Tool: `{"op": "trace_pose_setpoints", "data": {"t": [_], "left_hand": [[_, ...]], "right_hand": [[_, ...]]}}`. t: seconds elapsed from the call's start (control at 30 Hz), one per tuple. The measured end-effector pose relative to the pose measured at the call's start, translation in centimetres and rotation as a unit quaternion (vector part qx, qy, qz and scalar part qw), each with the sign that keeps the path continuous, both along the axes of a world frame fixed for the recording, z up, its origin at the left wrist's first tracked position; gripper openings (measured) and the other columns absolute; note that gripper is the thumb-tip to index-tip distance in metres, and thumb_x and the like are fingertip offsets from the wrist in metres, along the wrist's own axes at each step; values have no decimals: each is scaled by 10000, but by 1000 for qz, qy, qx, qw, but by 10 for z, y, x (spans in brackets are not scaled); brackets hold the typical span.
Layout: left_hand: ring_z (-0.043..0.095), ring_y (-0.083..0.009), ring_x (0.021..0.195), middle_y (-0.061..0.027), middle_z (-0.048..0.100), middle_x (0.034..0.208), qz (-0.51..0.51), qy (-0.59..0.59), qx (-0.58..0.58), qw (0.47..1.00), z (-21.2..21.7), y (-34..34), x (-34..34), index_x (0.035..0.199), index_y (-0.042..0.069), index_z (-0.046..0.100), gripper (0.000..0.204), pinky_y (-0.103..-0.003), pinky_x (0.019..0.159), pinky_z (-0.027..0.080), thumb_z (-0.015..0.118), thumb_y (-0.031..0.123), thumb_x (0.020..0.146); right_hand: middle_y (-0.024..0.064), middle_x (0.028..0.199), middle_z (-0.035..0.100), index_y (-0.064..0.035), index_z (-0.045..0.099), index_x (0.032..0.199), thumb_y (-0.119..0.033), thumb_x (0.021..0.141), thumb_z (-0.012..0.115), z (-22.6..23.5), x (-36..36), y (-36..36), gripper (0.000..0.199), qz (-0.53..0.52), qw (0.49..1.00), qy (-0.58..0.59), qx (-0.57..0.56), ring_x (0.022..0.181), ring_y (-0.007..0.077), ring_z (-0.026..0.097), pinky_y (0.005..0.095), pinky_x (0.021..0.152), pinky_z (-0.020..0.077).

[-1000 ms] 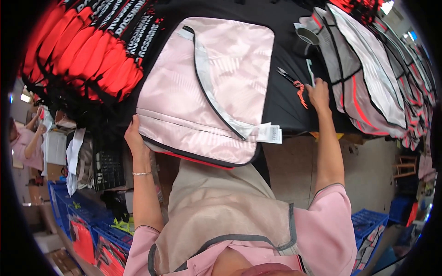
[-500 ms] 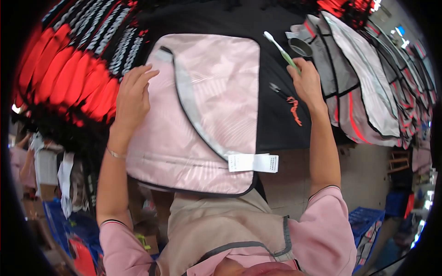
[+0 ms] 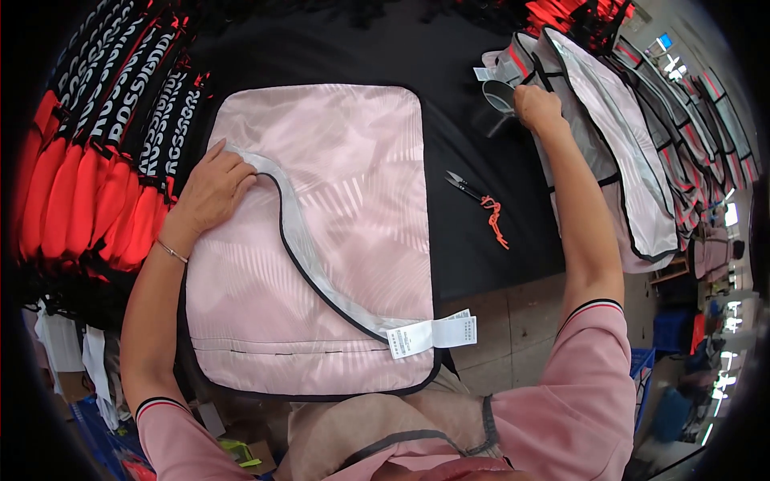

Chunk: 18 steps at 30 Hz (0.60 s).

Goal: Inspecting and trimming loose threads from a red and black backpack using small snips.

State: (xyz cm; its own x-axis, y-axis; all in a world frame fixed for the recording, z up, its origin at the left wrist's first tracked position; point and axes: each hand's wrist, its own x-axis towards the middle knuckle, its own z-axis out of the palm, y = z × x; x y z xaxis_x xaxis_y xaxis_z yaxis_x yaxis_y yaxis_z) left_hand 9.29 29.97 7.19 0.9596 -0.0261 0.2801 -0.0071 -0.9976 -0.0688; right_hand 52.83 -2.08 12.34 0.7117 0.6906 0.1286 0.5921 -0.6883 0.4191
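A pink patterned fabric panel (image 3: 361, 176) with black-bound edges lies flat in front of me. Across it curves a grey strip (image 3: 303, 250) with a black edge, and white labels (image 3: 433, 333) stick out at its lower end. My left hand (image 3: 212, 191) rests on the panel's upper left, its bent fingers closed on the strip's upper end. My right hand (image 3: 539, 108) is closed at the rim of a grey metal cup (image 3: 499, 96). The toothbrush that it held earlier is hidden behind the fingers and the cup.
Thread snips (image 3: 461, 184) with an orange cord (image 3: 493, 220) lie on the black table (image 3: 473, 264), right of the panel. Stacked grey and pink sewn pieces (image 3: 618, 160) fill the right side. Red pieces with black straps (image 3: 80, 192) are piled at the left.
My right hand has gone from holding the toothbrush in sight to the cup's rim, the brush now out of view. My left hand has come down onto the strip's end. The view has shifted.
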Motion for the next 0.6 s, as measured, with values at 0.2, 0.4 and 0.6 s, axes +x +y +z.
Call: {"op": "trace_pose_setpoints", "data": {"t": [0.2,0.4,0.6], "left_hand": [[599,-256,967,-99,626,1048,297,31,-217,930,8,-6,1,1184,114,622,348,-474,978,422,691,196,854],[540,-328,1195,-126,506,1354,346,-92,-116,926,-6,13,0,1312,106,561,564,-387,961,468,758,227,797],[576,-342,1175,-156,531,1351,323,-111,-129,931,-4,8,-17,1124,56,707,339,-388,971,480,720,252,847]], "right_hand": [[192,990,720,-66,717,947,-147,896,520,34,-17,-7,219,32,997,31,56,894,357,716,463,759,571],[203,928,714,-48,702,926,-122,880,523,27,-42,-29,199,36,999,9,14,882,395,705,483,742,567],[210,975,704,-46,689,912,-89,838,567,15,-52,-34,149,13,998,24,57,921,407,687,495,759,554]]}}
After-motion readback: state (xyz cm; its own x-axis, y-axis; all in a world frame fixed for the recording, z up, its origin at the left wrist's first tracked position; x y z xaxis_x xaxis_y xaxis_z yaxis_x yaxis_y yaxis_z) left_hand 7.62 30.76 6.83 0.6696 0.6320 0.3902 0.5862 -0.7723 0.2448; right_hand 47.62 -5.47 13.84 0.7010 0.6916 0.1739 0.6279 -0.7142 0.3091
